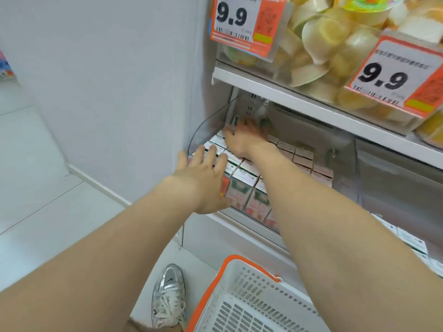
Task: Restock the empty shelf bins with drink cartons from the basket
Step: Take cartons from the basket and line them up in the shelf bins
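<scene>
Drink cartons (249, 173) are standing packed in rows inside the clear-walled bin (206, 130) on the middle shelf, just past frame centre toward 12 o'clock. Tops are white; the front faces are showing pink and green print.

Left hand (203, 180) is reaching in from 7 o'clock, relaxed, with fingers straight and spread, lying over the carton tops at the front left corner of the bin and grasping nothing.

Right hand (242, 140) is stretching deeper, toward 12 o'clock of the left hand, at the back rows. It is motion-blurred; its fingers are meeting a green-and-white carton there, but cannot tell whether it is gripping or only pushing.

White basket (254, 286) with an orange rim is sitting on the floor at 6 o'clock, under the right forearm, its slatted bottom showing.

Silver shoe (169, 293) is standing just beside the basket, at its 9 o'clock.

Upper shelf (287, 97) at 1 o'clock is carrying a clear bin of pale jelly cups (321, 37), with two orange price tags (239, 17) reading 9.9.

More cartons (411, 243) are showing on a lower level at 4 o'clock.

White side panel (107, 80) is filling the 10 o'clock area.
</scene>
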`<move>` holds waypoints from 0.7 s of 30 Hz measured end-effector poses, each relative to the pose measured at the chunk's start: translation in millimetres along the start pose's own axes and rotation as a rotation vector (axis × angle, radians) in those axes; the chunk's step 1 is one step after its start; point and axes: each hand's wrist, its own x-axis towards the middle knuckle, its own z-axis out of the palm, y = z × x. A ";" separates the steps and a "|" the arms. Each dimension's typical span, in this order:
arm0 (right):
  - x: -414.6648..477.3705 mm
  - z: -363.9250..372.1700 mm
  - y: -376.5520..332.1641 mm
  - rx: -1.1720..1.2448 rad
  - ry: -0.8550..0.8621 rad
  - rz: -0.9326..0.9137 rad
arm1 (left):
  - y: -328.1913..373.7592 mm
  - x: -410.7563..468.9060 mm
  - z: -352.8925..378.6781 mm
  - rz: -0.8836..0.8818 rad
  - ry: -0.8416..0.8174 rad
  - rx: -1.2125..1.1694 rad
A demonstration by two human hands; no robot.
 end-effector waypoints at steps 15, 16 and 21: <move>-9.4 -10.3 5.6 0.003 0.111 -0.004 | 6.0 -0.7 -9.1 -0.042 -0.040 -0.023; -11.6 -10.1 5.7 0.001 0.078 0.012 | 7.3 -1.5 -8.9 -0.053 -0.063 -0.032; -16.2 -12.5 6.8 0.016 -0.009 -0.008 | 14.8 -2.8 -8.7 -0.095 -0.086 -0.080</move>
